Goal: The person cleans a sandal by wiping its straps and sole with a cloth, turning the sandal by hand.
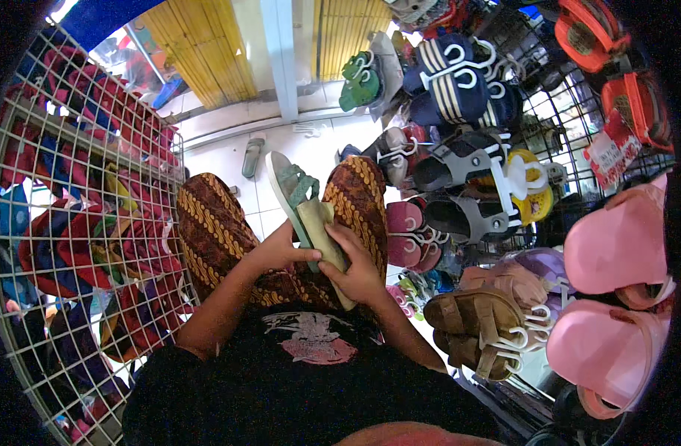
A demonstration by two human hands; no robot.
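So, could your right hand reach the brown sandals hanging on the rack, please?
Probably yes: the brown sandals hang just beside the right hand, with nothing between them, but that hand holds the green sandals now.

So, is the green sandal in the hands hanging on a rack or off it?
Off the rack. Both hands, left hand and right hand, hold the green sandal over the lap.

floor (221, 160) – white tile | on it – one grey-green sandal (252, 157)
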